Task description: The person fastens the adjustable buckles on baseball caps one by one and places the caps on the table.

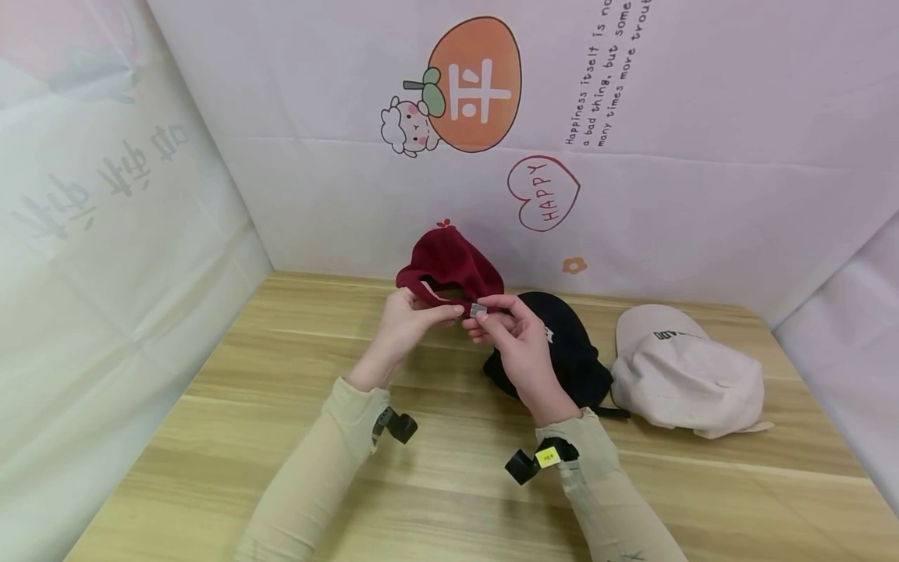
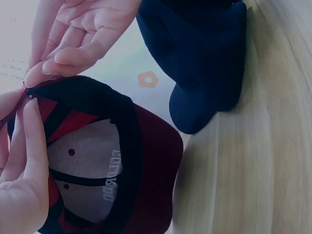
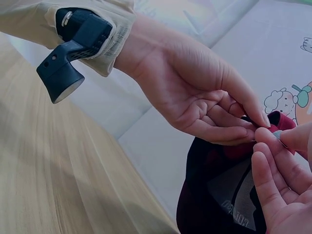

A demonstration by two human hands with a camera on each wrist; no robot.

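A dark red baseball cap [image 1: 453,261] is held up near the back wall, its rear strap toward me. My left hand [image 1: 400,332] pinches that strap between thumb and fingers, left of a small silver buckle [image 1: 478,310]. On the other side, my right hand [image 1: 523,347] pinches the strap end at the buckle. The left wrist view looks into the cap's lining [image 2: 85,151], with pale panels, dark bands and reversed lettering. Fingertips of both hands meet at the strap in the right wrist view, where the fingers partly hide the buckle [image 3: 277,134].
A black cap [image 1: 572,351] lies on the wooden table [image 1: 281,437] just behind and right of my right hand. Beside it, farther right, rests a beige cap [image 1: 688,375] with dark lettering. A printed white cloth wall [image 1: 337,195] rises directly behind the red cap.
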